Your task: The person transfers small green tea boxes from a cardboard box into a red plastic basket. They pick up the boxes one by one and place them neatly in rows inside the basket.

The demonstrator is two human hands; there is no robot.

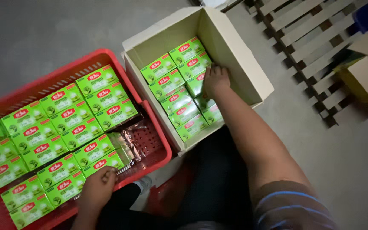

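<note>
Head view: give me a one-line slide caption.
Right hand presses green boxes inside a cardboard carton; left hand rests on green packs in a red crate.

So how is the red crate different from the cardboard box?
The red crate is plastic with slotted walls; the cardboard box is plain tan with solid walls and open flaps. The crate is wider and shallower, the box smaller and deeper. The left hand rests in the crate, the right hand in the box. Both hold green packets.
</note>
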